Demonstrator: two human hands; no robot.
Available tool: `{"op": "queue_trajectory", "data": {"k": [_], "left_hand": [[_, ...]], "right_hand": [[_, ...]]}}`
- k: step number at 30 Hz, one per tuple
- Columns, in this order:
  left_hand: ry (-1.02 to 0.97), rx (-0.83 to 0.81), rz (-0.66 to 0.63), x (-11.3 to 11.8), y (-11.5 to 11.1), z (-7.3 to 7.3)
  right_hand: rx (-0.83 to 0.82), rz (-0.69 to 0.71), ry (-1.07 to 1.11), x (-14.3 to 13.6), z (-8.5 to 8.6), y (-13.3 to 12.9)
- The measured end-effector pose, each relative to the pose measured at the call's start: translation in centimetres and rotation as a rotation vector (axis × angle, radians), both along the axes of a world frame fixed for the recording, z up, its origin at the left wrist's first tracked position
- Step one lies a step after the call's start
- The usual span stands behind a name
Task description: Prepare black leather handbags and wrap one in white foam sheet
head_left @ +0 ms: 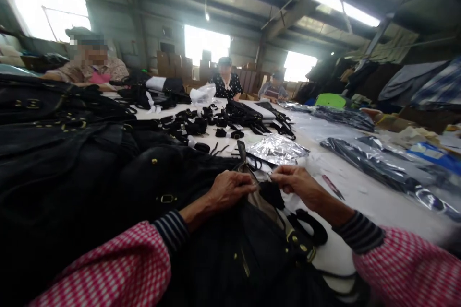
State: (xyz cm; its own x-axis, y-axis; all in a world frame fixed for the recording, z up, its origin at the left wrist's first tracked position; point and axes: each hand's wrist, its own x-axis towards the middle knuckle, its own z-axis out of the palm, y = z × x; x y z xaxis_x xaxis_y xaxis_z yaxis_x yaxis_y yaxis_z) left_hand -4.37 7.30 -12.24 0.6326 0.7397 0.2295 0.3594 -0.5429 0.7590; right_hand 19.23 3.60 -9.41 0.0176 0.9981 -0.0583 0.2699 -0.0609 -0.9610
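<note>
A black bag [216,254] with brass-coloured fittings and a beige lining lies right in front of me. My left hand [228,191] is closed on the edge of its opening. Just across that opening my right hand [300,187] pinches something small between thumb and fingers; I cannot make out what it is. Beneath the right fingers hangs a dark cloth piece [272,195]. A black strap [319,230] curls beside the bag, near a brass buckle fitting [300,244].
More black bags [72,163] are heaped at left. Several rolled black straps [194,122] lie mid-table. A clear plastic bag [279,148] and red-handled snips [332,186] lie beyond my right hand. Plastic-wrapped dark goods [389,168] lie at right. Co-workers [225,81] sit across the table.
</note>
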Motion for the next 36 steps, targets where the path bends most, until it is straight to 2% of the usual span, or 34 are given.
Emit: {"op": "queue_trajectory", "data": {"k": [4, 12, 18, 22, 29, 33, 36], "left_hand": [[0.002, -0.019, -0.032, 0.2, 0.4, -0.4], [0.056, 0.000, -0.008, 0.6, 0.6, 0.0], [0.057, -0.053, -0.018, 0.5, 0.7, 0.4], [0.066, -0.062, -0.009, 0.5, 0.6, 0.8], [0.095, -0.054, 0.004, 0.4, 0.6, 1.2], [0.123, 0.031, 0.033, 0.6, 0.1, 1.1], [0.215, 0.135, 0.063, 1.0, -0.5, 0.9]], "right_hand": [[0.059, -0.084, 0.041, -0.8, 0.1, 1.0], [0.092, -0.062, 0.101, -1.5, -1.3, 1.5], [0.333, -0.011, -0.164, -1.2, -1.3, 1.5], [0.403, 0.054, -0.292, -1.4, -0.7, 1.1], [0.399, 0.150, -0.347, -2.6, 0.5, 0.6], [0.285, 0.179, -0.206, -2.9, -0.2, 0.6], [0.192, 0.190, -0.103, -2.8, -1.3, 0.4]]}}
